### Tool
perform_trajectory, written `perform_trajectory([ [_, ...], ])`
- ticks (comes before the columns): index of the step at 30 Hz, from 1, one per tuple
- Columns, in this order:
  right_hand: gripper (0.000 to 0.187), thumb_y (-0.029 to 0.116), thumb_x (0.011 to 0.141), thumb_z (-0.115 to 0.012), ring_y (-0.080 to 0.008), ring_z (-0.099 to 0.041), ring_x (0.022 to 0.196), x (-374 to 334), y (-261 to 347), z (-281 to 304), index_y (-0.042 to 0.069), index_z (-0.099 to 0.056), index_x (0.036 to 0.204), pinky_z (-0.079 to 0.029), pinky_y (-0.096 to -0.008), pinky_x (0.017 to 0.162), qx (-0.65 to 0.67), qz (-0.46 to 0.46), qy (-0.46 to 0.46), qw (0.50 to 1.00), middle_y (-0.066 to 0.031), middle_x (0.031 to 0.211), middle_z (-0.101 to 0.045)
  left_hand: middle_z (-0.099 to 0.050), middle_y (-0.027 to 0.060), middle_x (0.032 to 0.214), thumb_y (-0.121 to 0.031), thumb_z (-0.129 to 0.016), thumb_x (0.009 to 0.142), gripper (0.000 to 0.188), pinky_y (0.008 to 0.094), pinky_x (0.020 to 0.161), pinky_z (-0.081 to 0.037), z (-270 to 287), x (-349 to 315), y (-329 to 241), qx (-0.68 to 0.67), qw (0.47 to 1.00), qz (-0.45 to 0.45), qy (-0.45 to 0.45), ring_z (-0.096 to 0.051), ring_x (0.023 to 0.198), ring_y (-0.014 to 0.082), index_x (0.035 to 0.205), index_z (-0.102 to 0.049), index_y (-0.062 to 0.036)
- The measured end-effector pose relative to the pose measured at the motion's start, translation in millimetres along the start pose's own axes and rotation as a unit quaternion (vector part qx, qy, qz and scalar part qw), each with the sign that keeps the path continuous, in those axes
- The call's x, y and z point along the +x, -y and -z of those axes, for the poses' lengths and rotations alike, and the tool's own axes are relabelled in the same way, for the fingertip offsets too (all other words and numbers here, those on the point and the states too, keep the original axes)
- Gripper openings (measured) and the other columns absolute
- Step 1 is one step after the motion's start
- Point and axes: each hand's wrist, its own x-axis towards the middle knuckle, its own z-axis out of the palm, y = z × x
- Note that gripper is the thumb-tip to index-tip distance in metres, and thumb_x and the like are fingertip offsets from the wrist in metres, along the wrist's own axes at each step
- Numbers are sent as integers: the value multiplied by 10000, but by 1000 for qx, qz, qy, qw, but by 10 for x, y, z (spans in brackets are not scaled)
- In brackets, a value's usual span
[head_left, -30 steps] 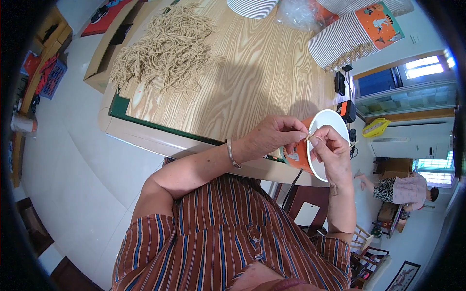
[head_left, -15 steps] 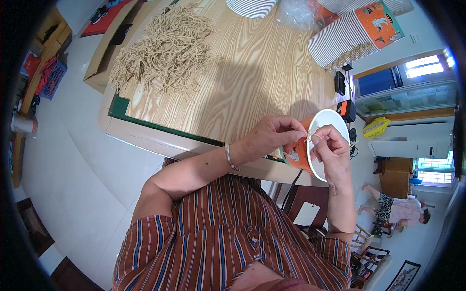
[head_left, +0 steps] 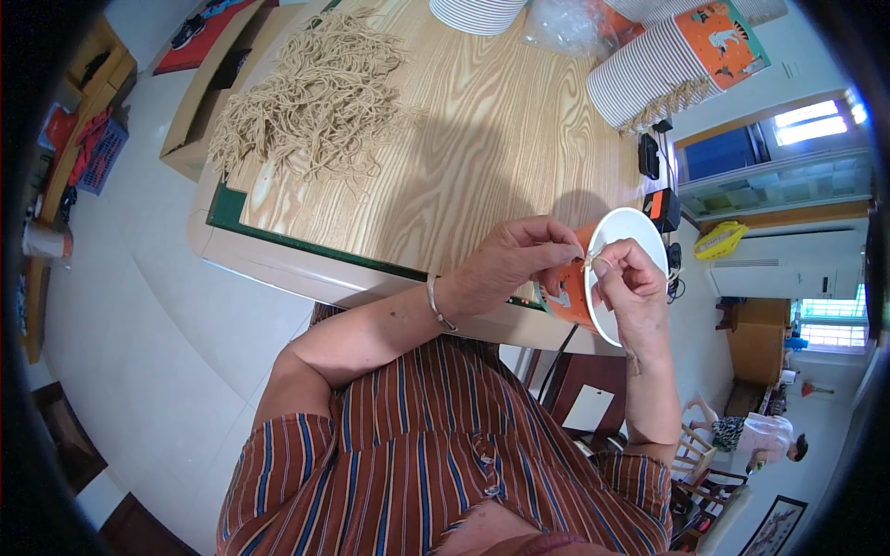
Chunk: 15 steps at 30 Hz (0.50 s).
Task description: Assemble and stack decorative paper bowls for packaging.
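An orange printed paper bucket [head_left: 644, 227] with a white inside lies tipped at the table's near right edge, its mouth toward the right. At its rim, both hands work on a thin beige cord [head_left: 591, 263]. My left hand [head_left: 519, 259] is closed in a pinch on the cord, thumb against forefinger, beside the bucket's outer wall. Reaching over the bucket's mouth, my right hand [head_left: 635, 287] pinches the same cord close to the left fingertips. The fingers partly hide the cord, so its knot or loop is hard to make out.
A tangled heap of beige cords [head_left: 311, 102] lies on the table's left. Nested striped buckets [head_left: 640, 79] with cord handles lie far right, near clear plastic wrapping [head_left: 565, 30] and another bucket stack [head_left: 477, 11]. A black box [head_left: 661, 210] stands behind the bucket. Another person [head_left: 760, 434] is in the background.
My left fingers have shifted slightly at the bucket's rim; the right hand keeps its pinch. The person in the background has moved lower in the picture.
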Motion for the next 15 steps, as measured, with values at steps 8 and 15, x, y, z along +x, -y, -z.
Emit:
perform_trajectory([
  [8, 38, 14, 908, -606, -18, -508, 583, -5, -6, -2, 45, -586, 898, -442, -170, 528, 4, 10, -2, 1000, 33, 743, -563, -612, -11, 792, -176, -623, 931, 153, 217, 610, -522, -53, -8, 7, 155, 988, 8, -7, -583, 650, 46, 959, -628, -26],
  [15, 36, 12, 926, -595, -14, -490, 599, -23, 26, -17, 38, -583, 903, -389, -171, 565, 8, 18, 13, 1000, 35, 716, -580, -620, -6, 790, -153, -625, 929, 138, 200, 576, -506, -79, 33, 48, 192, 979, -38, -54, -582, 661, 32, 965, -610, -21],
])
